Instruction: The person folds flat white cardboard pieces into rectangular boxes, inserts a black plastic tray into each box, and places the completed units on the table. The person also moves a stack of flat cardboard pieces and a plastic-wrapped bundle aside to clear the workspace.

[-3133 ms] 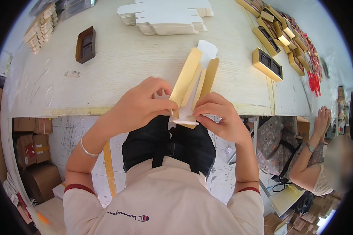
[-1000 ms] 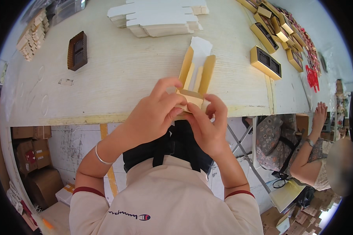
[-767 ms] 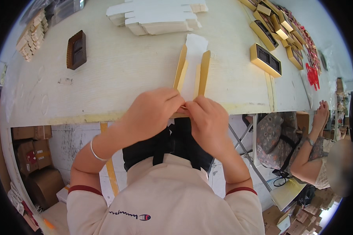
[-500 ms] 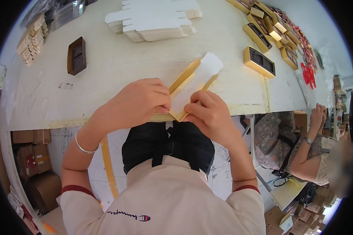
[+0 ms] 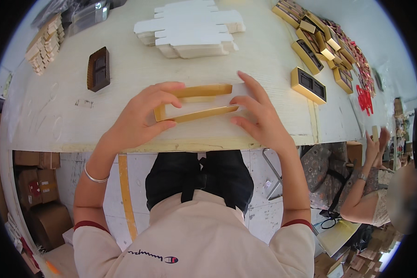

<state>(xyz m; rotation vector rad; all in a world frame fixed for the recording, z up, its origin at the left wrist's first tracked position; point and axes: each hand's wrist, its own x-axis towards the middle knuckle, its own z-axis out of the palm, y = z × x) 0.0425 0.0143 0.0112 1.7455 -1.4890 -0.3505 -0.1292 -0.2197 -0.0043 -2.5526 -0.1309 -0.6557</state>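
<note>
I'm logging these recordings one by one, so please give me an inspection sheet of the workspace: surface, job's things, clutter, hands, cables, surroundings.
Surface: pale worktable, scuffed, yellowed front edge.
Job's things: part-folded gold-and-white carton, both long walls and left end wall raised; stacked white carton blanks; dark two-compartment tray, left; gold box with dark insert, right.
Clutter: piled gold boxes, far right; clear plastic, far left.
Hands: left hand grips the carton's left end; right hand spread at its right end, contact unclear.
Cables: dark loop lower right, cord or strap unclear.
Surroundings: cardboard boxes under the table, left; co-worker at right.
</note>
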